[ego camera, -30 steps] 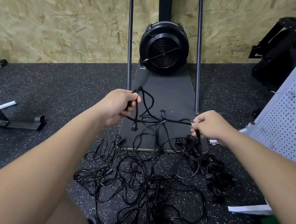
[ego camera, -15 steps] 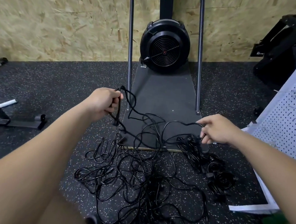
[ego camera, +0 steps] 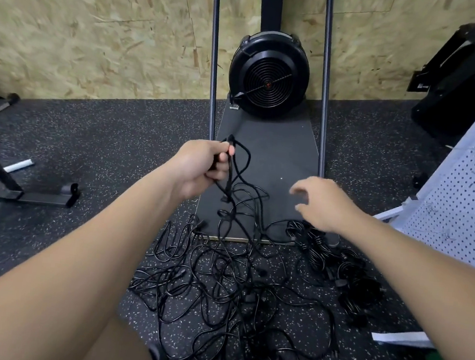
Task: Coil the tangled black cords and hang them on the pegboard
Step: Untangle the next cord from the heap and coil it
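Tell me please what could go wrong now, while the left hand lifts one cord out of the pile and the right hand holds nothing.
1. The left hand grips a cord that runs down into the tangled pile; pulling higher may tighten knots.
2. The right hand is open above the platform, so nothing guides the slack, and loops may snag.
3. Lifted strands could drag the bundled cords out of order.

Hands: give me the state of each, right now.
Left hand: closed, gripping loops of black cord.
Right hand: open, fingers spread, holding nothing.
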Motion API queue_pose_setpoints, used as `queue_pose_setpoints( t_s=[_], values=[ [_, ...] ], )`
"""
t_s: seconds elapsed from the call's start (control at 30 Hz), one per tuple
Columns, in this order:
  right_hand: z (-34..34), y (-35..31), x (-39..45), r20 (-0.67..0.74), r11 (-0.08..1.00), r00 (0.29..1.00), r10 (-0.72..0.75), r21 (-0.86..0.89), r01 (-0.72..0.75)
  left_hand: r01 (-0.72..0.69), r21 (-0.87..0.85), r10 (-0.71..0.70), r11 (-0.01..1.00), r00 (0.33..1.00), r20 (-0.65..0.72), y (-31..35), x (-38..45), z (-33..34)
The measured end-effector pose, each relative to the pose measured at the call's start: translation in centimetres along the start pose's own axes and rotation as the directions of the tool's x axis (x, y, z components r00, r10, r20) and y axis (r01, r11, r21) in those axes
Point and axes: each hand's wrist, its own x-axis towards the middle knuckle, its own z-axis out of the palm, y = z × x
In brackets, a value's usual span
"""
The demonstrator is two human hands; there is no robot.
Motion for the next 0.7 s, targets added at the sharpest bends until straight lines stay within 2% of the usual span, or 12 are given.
queue_pose_setpoints(
  t_s=[0.07, 0.13, 0.23, 0.33, 0.43, 0.53, 0.67, 0.7],
  values=[
    [0.7, -2.7, -0.7, 0.144, 0.964, 0.976, -0.162, 0.235, 0.126, 0.013, -0.091, -0.013, 0.996, 1.0, 0.008, 0.3, -0.1, 1.0],
    [1.9, -4.9, -1.3, 0.251, 0.942, 0.939, -0.236, 0.294, 0.158, 0.023, -0.18, -0.021, 0.983, 1.0, 0.014, 0.5, 0.0, 1.6],
    [3.6, -6.0, -1.3, 0.303, 0.915, 0.931, -0.201, 0.397, 0.068, 0.014, -0.265, -0.007, 0.964, 1.0, 0.026, 0.9, -0.1, 2.0],
    [3.1, -6.1, -1.4, 0.311, 0.832, 0.932, -0.188, 0.555, -0.017, -0.002, -0.312, 0.011, 0.95, 1.0, 0.027, 1.4, 0.0, 1.1],
    [1.1, -6.0, -2.0, 0.246, 0.801, 0.95, -0.19, 0.599, 0.005, -0.032, -0.296, 0.032, 0.955, 0.999, -0.004, 1.6, 0.4, -0.6],
    [-1.7, -5.6, -2.1, 0.066, 0.797, 0.987, -0.144, 0.598, 0.077, -0.06, -0.188, 0.048, 0.98, 0.997, -0.065, 1.6, 0.7, -2.0],
    [-3.9, -4.4, -1.3, -0.063, 0.619, 0.99, -0.123, 0.776, 0.127, -0.045, -0.037, 0.042, 0.998, 0.996, -0.073, 1.3, 0.4, -2.5],
    [-4.0, -4.1, -1.1, -0.082, 0.617, 0.992, -0.092, 0.778, 0.121, -0.043, -0.032, 0.041, 0.999, 0.998, -0.051, 1.3, 0.3, -2.3]
  ],
)
